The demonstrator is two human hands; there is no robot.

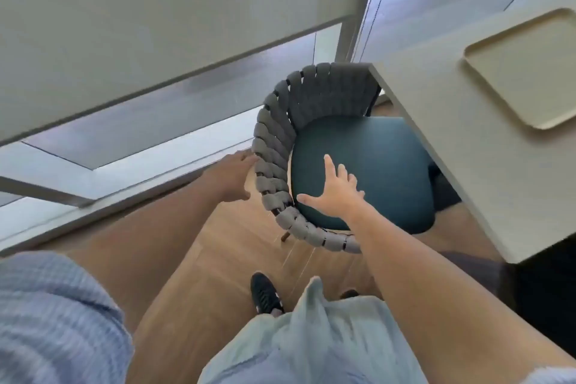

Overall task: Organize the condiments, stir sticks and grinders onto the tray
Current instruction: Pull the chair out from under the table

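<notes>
A woven-back chair with teal seat, tucked partly under the bench, fills the frame's centre, blocking approach. At upper right the tray lies bare, open from above.

The tray I'm meant to fill is lying flat on the table, well in from its near edge. It is pale beige, rectangular with rounded corners and a low raised rim, sitting bare.
</notes>
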